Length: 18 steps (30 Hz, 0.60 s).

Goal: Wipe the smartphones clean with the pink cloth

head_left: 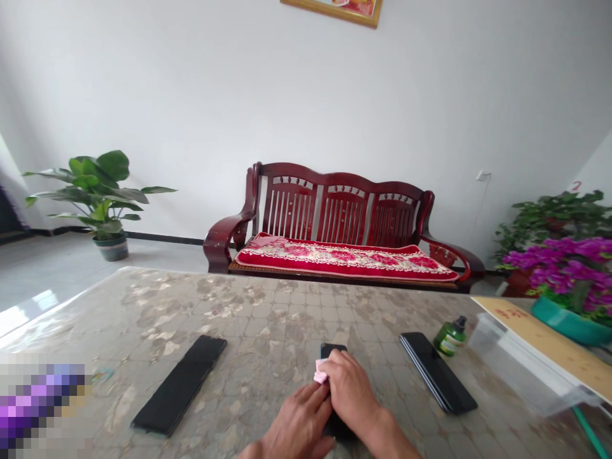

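Observation:
A black phone (332, 350) lies flat on the patterned table (268, 319), mostly covered by my hands. My right hand (351, 389) is closed on a small pink cloth (320, 371) and presses it onto the phone's screen. My left hand (299, 424) lies on the phone's near end with fingers stretched flat, steadying it. A second black phone (179, 384) lies to the left and a third black phone (437, 371) to the right, both untouched.
A small green bottle (449, 338) stands by the right phone. A clear plastic box (521, 370) with a tan lid and a pot of purple flowers (568, 280) sit at the right edge. Beyond the table stands a red wooden bench (335, 236).

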Each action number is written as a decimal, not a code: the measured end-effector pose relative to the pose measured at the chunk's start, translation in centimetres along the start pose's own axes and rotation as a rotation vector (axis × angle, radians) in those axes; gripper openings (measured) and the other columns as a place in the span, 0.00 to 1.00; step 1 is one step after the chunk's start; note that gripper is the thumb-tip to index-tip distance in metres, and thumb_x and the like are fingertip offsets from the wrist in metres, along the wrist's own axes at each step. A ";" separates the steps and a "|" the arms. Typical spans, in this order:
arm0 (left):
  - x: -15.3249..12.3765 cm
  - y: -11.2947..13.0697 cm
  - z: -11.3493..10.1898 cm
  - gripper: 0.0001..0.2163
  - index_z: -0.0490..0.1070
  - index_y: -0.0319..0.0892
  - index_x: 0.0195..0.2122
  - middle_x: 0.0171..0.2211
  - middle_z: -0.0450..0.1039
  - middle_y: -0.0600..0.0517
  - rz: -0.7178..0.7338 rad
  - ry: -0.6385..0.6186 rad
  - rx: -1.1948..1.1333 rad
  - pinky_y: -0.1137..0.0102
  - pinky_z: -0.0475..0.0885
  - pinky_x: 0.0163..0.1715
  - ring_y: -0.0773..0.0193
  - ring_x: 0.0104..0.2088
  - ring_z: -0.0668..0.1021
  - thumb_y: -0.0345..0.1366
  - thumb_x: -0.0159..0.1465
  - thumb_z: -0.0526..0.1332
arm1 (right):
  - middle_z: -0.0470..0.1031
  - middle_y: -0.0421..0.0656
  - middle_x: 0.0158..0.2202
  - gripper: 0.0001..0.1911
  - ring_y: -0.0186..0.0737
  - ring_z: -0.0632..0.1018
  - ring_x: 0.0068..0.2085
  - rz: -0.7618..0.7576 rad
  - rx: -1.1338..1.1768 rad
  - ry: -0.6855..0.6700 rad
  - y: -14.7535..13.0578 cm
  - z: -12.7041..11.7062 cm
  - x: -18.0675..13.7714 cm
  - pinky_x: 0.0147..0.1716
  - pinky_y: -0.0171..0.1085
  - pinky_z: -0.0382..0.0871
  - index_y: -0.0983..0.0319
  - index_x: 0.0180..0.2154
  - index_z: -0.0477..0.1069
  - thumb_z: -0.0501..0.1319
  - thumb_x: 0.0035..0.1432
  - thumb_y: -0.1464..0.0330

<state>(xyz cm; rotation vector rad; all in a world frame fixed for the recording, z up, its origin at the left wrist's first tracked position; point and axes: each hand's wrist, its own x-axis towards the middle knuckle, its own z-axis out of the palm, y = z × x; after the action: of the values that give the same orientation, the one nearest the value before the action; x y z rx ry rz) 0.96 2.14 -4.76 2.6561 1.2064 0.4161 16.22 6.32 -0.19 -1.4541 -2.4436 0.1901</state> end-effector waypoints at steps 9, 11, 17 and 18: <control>-0.1 0.0 -0.7 0.24 0.65 0.41 0.57 0.59 0.66 0.43 0.023 -0.014 -0.015 0.61 0.65 0.59 0.50 0.59 0.68 0.48 0.63 0.62 | 0.75 0.40 0.39 0.15 0.38 0.72 0.44 0.056 0.015 0.042 0.2 0.4 0.1 0.44 0.33 0.59 0.56 0.36 0.77 0.53 0.64 0.77; -0.1 0.1 -0.6 0.24 0.66 0.41 0.56 0.58 0.68 0.43 0.011 -0.015 -0.012 0.61 0.65 0.58 0.50 0.58 0.69 0.47 0.63 0.63 | 0.75 0.40 0.38 0.15 0.38 0.72 0.43 0.048 -0.002 0.028 0.1 0.3 -0.4 0.42 0.34 0.59 0.56 0.35 0.76 0.53 0.64 0.76; -0.1 0.2 -0.7 0.24 0.65 0.42 0.57 0.59 0.67 0.44 0.006 0.000 -0.024 0.61 0.65 0.59 0.51 0.58 0.70 0.45 0.62 0.64 | 0.74 0.39 0.38 0.15 0.39 0.72 0.42 0.041 -0.020 0.043 0.1 0.0 -1.0 0.42 0.34 0.59 0.55 0.35 0.76 0.53 0.64 0.76; -0.1 0.2 -0.7 0.25 0.65 0.42 0.57 0.59 0.67 0.44 0.007 0.001 -0.026 0.61 0.64 0.59 0.51 0.58 0.70 0.45 0.62 0.64 | 0.74 0.39 0.38 0.15 0.39 0.72 0.42 0.045 -0.017 0.049 0.2 0.0 -0.9 0.42 0.34 0.59 0.55 0.36 0.76 0.53 0.64 0.76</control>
<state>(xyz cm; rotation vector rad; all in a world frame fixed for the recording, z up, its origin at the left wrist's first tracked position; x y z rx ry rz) 0.79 1.98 -4.03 2.6394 1.1850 0.4312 16.78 5.65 -0.40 -1.5037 -2.3812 0.1425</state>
